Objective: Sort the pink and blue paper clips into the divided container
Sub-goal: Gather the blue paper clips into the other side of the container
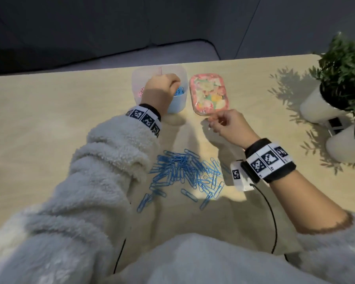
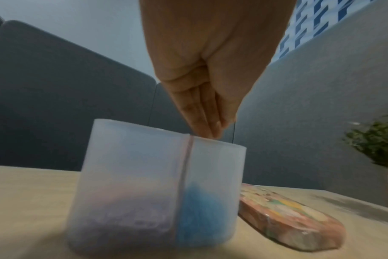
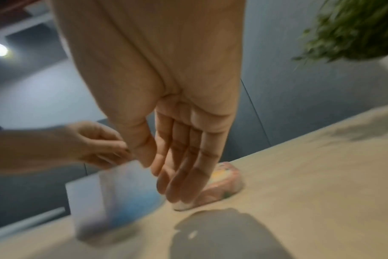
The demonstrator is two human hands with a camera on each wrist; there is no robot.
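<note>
A translucent divided container stands at the table's far middle. Pink clips lie in its left compartment and blue clips in its right. My left hand hovers over the right compartment. In the left wrist view its bunched fingertips point down just above the rim by the divider; no clip shows between them. A pile of blue paper clips lies on the table near me. My right hand hangs above the table with straight fingers, holding nothing.
A pink flowered lid lies flat just right of the container, its near end under my right fingertips. Two white pots with green plants stand at the right edge. A black cable runs from my right wrist.
</note>
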